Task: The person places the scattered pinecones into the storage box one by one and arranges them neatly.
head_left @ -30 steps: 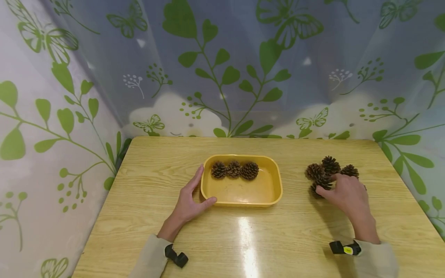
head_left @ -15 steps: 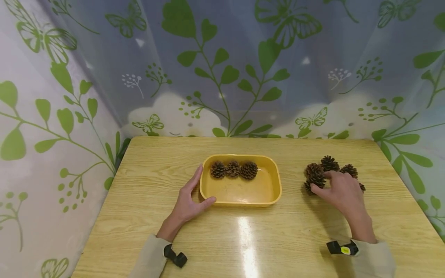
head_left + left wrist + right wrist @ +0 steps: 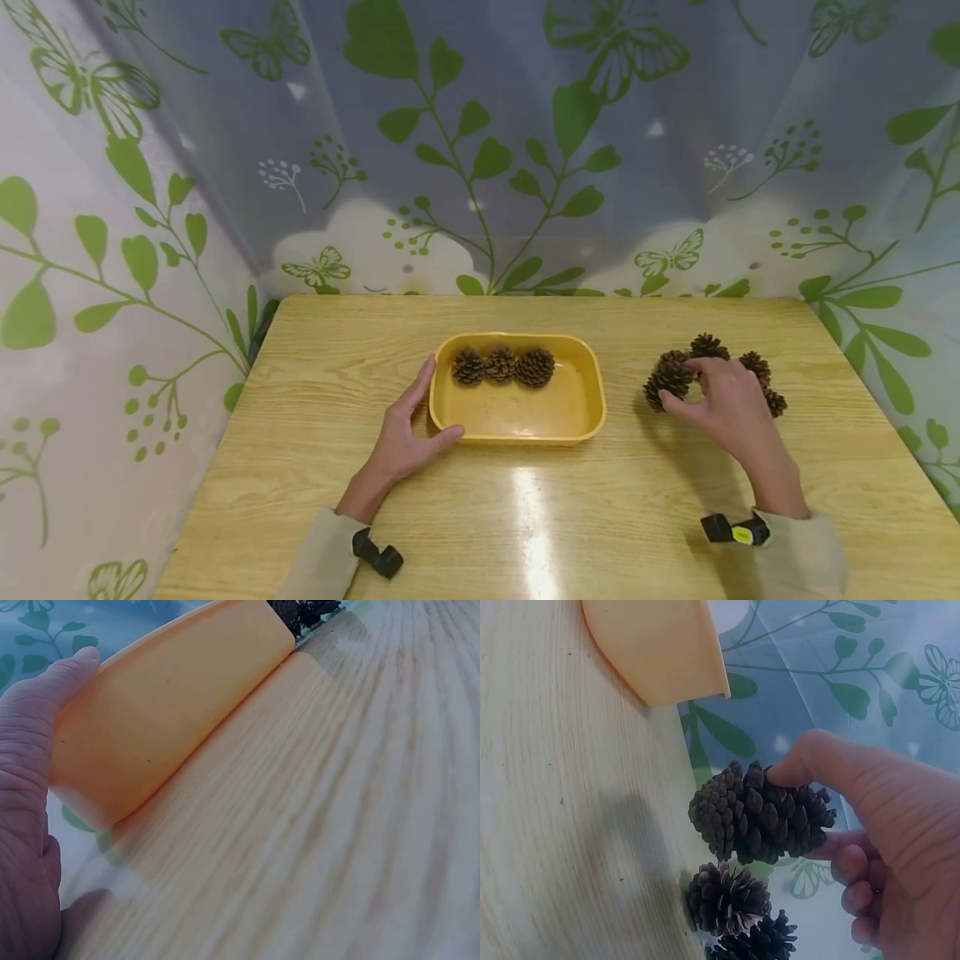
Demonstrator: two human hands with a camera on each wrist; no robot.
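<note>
The tray point(image 3: 517, 412) sits mid-desk, well inside the edges of the desk point(image 3: 337, 333), its low rim standing all round. Its three cones point(image 3: 500, 365) line up along the back wall, leaving open floor in front and at the right end. A bare strip of wood separates the tray from the loose cones point(image 3: 755, 365) on the right, which lie between it and the desk's right edge. The left hand point(image 3: 400, 437) is spread wide, touching the tray's left end and near rim. The right hand point(image 3: 731, 408) pinches a cone point(image 3: 666, 379) between thumb and finger, left of the loose ones; it looks raised, its shadow falling apart from it. Since half a second ago, that hand and cone have shifted slightly left, toward the tray, exposing more of the loose cones; the tray and its contents match.
</note>
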